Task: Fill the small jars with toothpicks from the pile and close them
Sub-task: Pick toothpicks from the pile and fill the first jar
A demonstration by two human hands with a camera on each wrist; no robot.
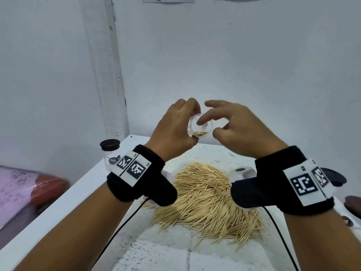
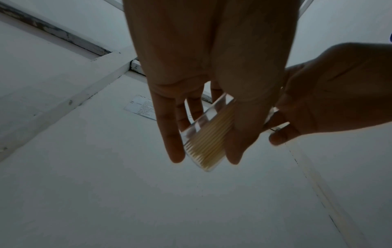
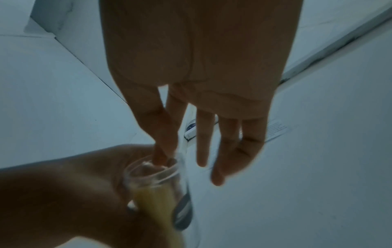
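Your left hand (image 1: 173, 132) grips the jar (image 1: 200, 125) of toothpicks (image 2: 208, 142); your right hand (image 1: 240, 130), fingers loose, pokes its mouth; label unreadable.

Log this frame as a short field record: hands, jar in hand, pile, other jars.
left hand: holds the clear jar raised above the table, mouth tilted toward the camera
right hand: a finger reaches into the jar mouth
jar contents: some toothpicks, no lid
toothpick pile: on the white table
lidded jar: upright, left edge
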